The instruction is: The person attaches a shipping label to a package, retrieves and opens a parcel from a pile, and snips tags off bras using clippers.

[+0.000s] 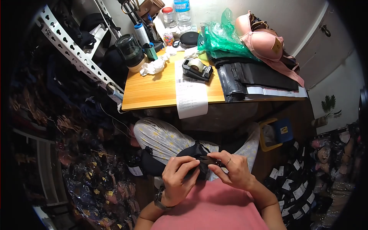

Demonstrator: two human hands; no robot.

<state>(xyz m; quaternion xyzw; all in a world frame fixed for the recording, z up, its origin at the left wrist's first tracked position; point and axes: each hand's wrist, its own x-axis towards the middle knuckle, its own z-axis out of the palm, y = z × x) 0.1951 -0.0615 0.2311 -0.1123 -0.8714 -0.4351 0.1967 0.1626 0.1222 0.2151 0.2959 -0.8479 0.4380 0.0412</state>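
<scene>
A black garment (153, 161) lies across the lap, on the patterned trousers (161, 134). My left hand (179, 174), with a watch at its wrist, pinches a part of the black fabric between thumb and fingers. Close beside it on the right, my right hand (231, 168), wearing a ring, has its fingers closed on a small dark piece at the garment's edge. That piece is too dark to tell apart from the fabric. A white tag (135, 171) hangs at the garment's left end.
The wooden desk (149, 92) ahead bears a tape dispenser (197, 69), a printed paper strip (191, 100), black plastic bags (260, 74), a green bag (220, 38) and pink bras (264, 42). A yellow bin (268, 147) stands right. Wrapped garments (96, 184) lie at left.
</scene>
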